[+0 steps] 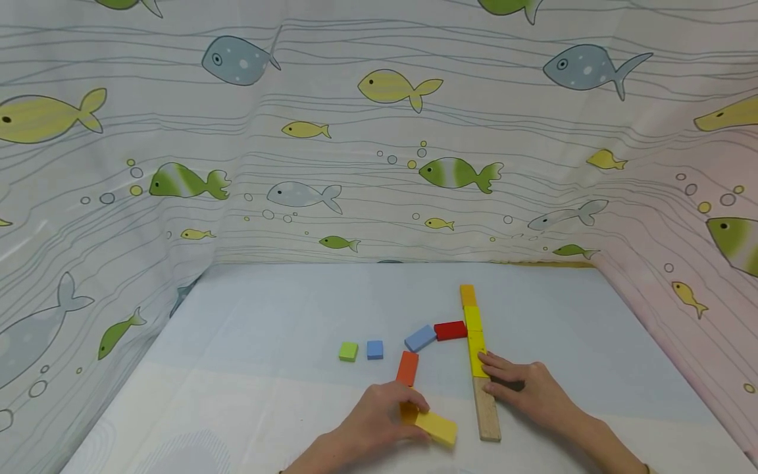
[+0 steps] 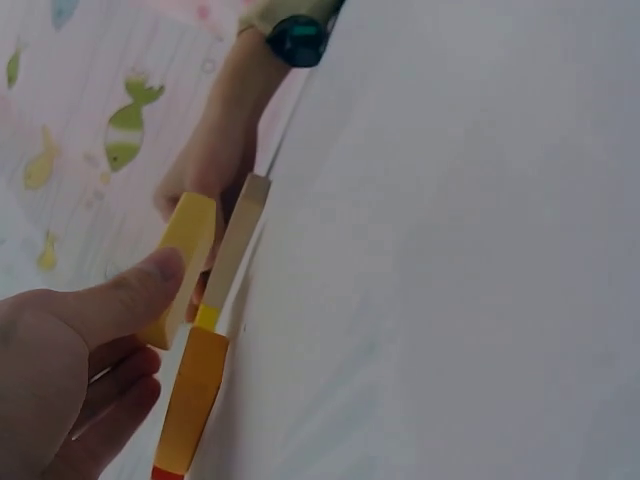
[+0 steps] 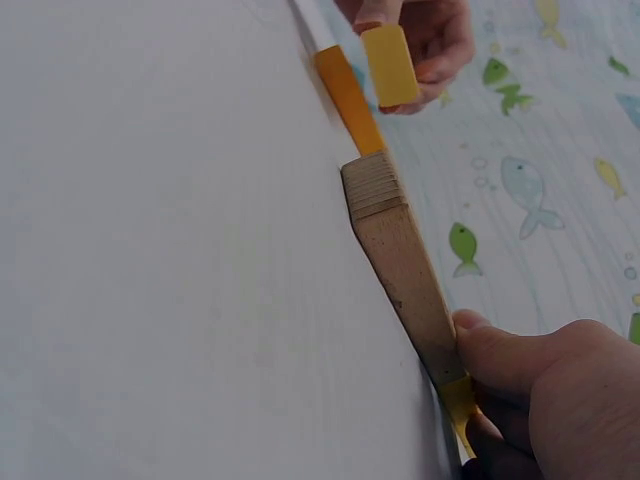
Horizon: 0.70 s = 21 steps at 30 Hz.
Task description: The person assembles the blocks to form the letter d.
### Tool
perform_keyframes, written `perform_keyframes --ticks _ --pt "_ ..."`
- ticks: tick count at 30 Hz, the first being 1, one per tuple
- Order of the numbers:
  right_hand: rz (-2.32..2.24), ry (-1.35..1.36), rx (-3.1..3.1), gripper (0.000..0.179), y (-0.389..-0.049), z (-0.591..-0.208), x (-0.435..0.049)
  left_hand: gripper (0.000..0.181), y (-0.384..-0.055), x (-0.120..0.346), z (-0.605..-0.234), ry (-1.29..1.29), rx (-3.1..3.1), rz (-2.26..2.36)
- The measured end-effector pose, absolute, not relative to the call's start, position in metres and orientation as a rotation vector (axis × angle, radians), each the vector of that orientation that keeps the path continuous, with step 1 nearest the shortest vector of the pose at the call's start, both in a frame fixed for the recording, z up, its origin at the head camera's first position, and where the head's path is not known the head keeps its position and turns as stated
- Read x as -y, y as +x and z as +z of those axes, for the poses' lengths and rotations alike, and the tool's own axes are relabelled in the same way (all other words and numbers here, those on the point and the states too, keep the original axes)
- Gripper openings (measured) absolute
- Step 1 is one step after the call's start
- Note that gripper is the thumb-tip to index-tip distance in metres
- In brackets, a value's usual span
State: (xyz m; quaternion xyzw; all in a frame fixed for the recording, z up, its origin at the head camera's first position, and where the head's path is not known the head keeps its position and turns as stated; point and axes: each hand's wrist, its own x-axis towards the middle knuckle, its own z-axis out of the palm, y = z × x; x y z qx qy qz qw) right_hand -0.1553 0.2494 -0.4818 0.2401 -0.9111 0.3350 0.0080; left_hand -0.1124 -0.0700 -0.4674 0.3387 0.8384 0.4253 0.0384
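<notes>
My left hand (image 1: pixel 381 418) pinches a pale yellow block (image 1: pixel 439 429) between thumb and fingers; in the left wrist view the yellow block (image 2: pixel 190 255) is held above the table. Just under that hand lies an orange block (image 1: pixel 408 412), partly covered by the fingers. My right hand (image 1: pixel 535 395) rests at a straight column of blocks, its fingers touching a long yellow block (image 1: pixel 476 349) and its thumb the plain wooden block (image 1: pixel 487 415) at the near end. The right wrist view shows the thumb against the wooden block's (image 3: pixel 405 285) side.
A bent row of a red-orange block (image 1: pixel 406 368), a light blue block (image 1: pixel 421 338) and a red block (image 1: pixel 451 330) reaches the column. Farther up the column are a yellow block (image 1: pixel 472 318) and an orange one (image 1: pixel 468 295). Small green (image 1: pixel 349 351) and blue (image 1: pixel 375 349) blocks lie left.
</notes>
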Motion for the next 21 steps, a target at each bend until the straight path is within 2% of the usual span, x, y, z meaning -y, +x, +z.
perform_keyframes --ticks 21 --pt "1.04 0.736 2.866 0.052 -0.155 -0.482 -0.249 0.026 -0.106 0.058 -0.471 1.093 -2.581 1.129"
